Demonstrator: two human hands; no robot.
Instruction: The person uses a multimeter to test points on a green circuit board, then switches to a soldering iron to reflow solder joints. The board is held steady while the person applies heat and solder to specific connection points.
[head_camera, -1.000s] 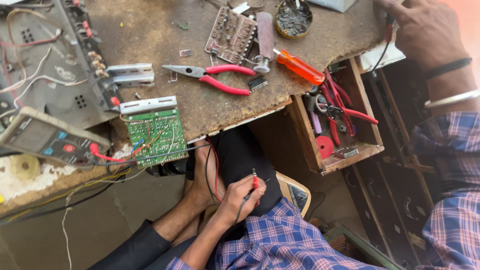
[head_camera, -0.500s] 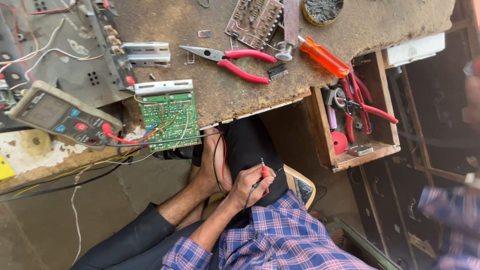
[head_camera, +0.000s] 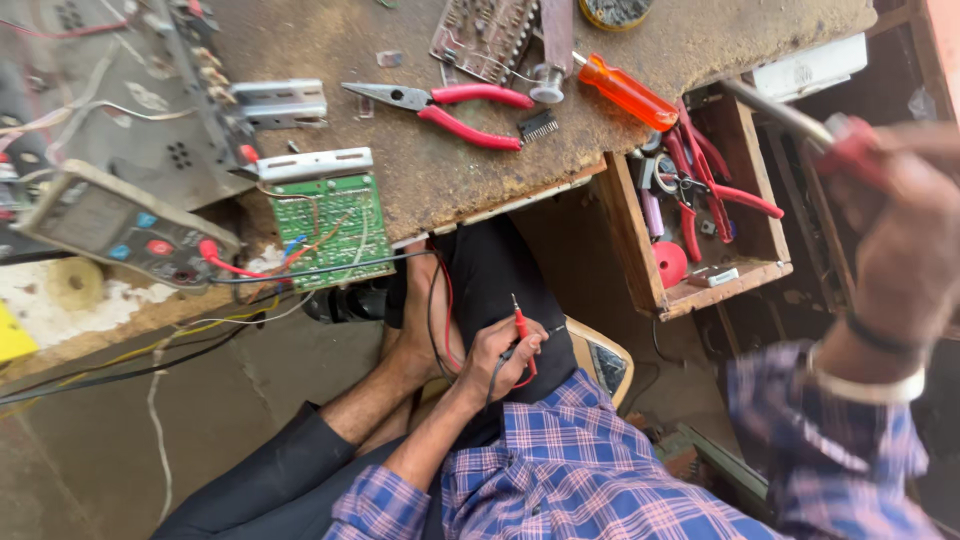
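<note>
We are sitting at a worn brown surface (head_camera: 420, 170) that carries an opened grey chassis (head_camera: 110, 110) at its left end, a green circuit board (head_camera: 330, 230) hanging over the near edge, red-handled pliers (head_camera: 450, 102) and an orange-handled screwdriver (head_camera: 625, 90); an open wooden drawer (head_camera: 745, 270) of red-handled tools juts out on the right. A multimeter (head_camera: 115, 222) lies beside the board, its red and black leads trailing down to our lap. Our left hand (head_camera: 505, 355) rests there, fingers closed on both the red probe (head_camera: 520, 325) and the black one. Our right hand (head_camera: 900, 240), blurred, is raised near the drawer with its fingers wrapped around a red-handled tool with a metal shaft (head_camera: 790, 115); we cannot tell what kind it is. We judge this a pause between measurements, a tool being fetched. Next, as we read it, the tool must reach the board, while the probes stay clear of each other.
</note>
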